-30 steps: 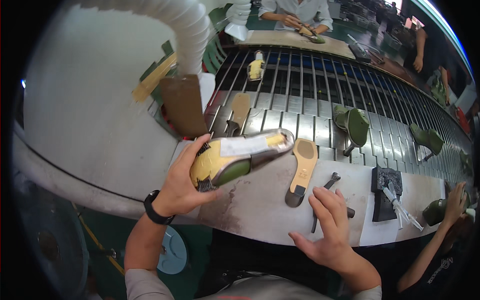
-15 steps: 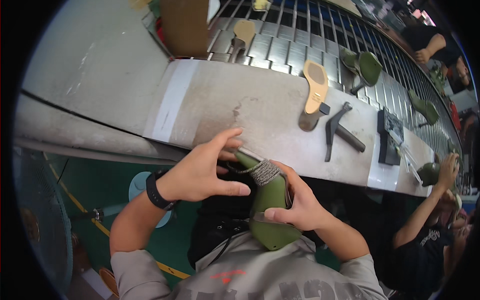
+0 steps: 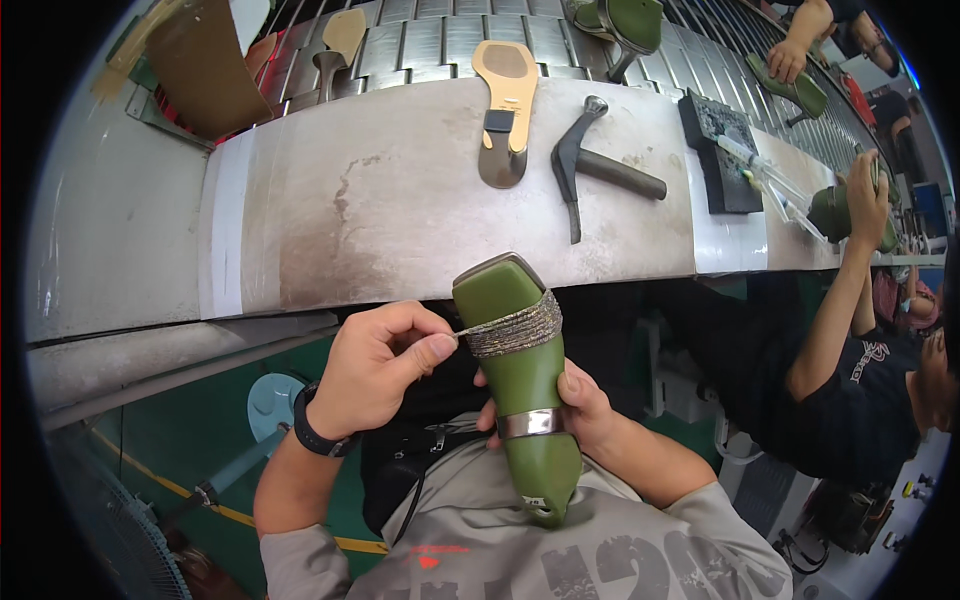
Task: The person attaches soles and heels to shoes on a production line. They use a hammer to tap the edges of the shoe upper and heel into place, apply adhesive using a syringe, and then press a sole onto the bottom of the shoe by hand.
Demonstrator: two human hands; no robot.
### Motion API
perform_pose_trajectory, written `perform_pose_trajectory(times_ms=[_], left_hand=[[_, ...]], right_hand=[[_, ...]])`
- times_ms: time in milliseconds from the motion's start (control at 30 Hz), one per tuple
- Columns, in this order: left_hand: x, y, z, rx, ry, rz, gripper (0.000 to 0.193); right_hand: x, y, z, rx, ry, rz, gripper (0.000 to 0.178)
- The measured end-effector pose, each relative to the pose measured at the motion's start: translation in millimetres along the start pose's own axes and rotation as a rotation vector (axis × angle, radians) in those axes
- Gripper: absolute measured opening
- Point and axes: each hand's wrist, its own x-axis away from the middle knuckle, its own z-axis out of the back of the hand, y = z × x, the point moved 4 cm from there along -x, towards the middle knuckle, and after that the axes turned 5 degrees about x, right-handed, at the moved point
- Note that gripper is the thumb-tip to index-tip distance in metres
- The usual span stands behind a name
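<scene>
A green shoe last point(image 3: 530, 378) with a squared toe is tilted in front of my chest, its toe towards the bench. Grey speckled cord point(image 3: 515, 327) is wound several times around it below the toe, and a shiny metal band circles it lower down. My right hand point(image 3: 592, 402) wraps around the last's right side, its thumb near the band. On the left, my left hand point(image 3: 385, 362) pinches the cord's free end between thumb and fingers, stretching it taut from the windings. The right fingers are partly hidden behind the last.
On the pale bench point(image 3: 390, 230) lie a hammer point(image 3: 622, 176), a tan insole point(image 3: 512, 100) and a black block point(image 3: 722, 150) beside clear plastic tubes point(image 3: 785, 195). Behind runs a slatted metal conveyor point(image 3: 430, 52) with green lasts. At right a co-worker's hand point(image 3: 866, 195) holds another last.
The last has turned, bringing its squared toe and metal band into sight. My left hand has closed on the cord and pulls it leftward. The view has shifted right.
</scene>
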Motion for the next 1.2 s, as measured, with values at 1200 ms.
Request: perform_pose_trajectory(times_ms=[1200], left_hand=[[-49, 10, -63, 0.300, -0.195, -0.088, 0.016]], right_hand=[[20, -53, 54, 0.205, 0.505, 0.332, 0.032]])
